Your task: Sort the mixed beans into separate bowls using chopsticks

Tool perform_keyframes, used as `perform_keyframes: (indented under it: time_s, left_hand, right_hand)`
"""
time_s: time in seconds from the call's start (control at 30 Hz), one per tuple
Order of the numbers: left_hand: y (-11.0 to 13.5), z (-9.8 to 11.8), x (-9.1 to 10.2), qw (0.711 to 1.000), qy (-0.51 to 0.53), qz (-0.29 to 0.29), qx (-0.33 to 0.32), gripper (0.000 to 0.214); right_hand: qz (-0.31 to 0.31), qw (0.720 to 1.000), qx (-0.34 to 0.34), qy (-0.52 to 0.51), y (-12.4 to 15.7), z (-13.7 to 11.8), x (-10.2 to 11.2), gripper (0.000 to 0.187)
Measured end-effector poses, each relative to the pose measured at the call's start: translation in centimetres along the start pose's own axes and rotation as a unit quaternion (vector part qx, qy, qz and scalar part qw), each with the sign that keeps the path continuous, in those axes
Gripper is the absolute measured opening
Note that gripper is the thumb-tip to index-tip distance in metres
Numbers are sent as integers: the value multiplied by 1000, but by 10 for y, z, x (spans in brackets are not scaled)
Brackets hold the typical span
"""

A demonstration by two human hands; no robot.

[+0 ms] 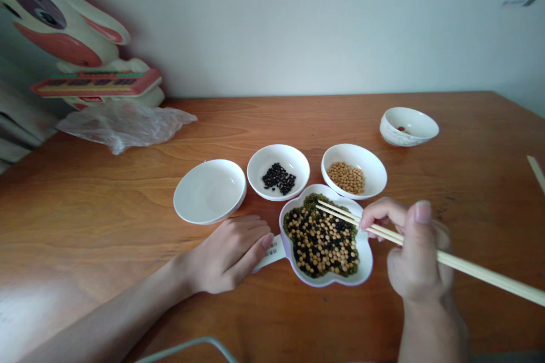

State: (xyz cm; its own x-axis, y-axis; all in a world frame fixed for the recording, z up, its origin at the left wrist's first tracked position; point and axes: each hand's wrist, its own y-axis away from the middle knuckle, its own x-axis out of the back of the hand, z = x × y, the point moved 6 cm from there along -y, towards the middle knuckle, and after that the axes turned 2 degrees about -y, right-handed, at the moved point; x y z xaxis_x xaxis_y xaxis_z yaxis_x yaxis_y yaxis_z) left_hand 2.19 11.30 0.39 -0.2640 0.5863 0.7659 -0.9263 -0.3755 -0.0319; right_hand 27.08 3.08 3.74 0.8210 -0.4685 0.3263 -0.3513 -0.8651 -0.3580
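Note:
My right hand point(419, 249) grips a pair of wooden chopsticks point(383, 231). Their tips are over the upper part of a flower-shaped white dish point(364, 249) with a lilac rim. In that dish lie mixed yellow soybeans point(330, 255), black beans and small green beans. Palm down on the table, my left hand point(234, 252) is curled, its thumb on a white paper label point(272, 252) with printed characters, against the dish's left side. What lies under its fingers is hidden. No bean is visible between the chopstick tips.
Behind the dish stand an empty white bowl point(200, 195), a bowl point(279, 153) with black beans and a bowl point(374, 173) with soybeans. Farther back right is another bowl point(419, 122) with small reddish bits. A plastic bag point(131, 125) and cow-shaped toy keyboard point(97, 79) are back left.

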Motion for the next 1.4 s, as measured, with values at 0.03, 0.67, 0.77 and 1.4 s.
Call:
perform_keyframes:
  time_s: [0.03, 0.67, 0.77, 1.4]
  left_hand:
    - [0, 0, 0, 1000, 0, 1, 0, 31]
    - [1, -2, 0, 1000, -8, 1, 2, 30]
    - [0, -1, 0, 1000, -5, 1, 4, 30]
    - [1, 0, 1, 1000, -1, -1, 8, 31]
  right_hand:
    - [3, 1000, 1, -1, 0, 0, 1, 72]
    - [174, 966, 103, -158, 3, -36, -19, 72]
    - [151, 969, 30, -193, 2, -39, -32, 69]
    - [6, 1000, -14, 7, 2, 4, -1, 73]
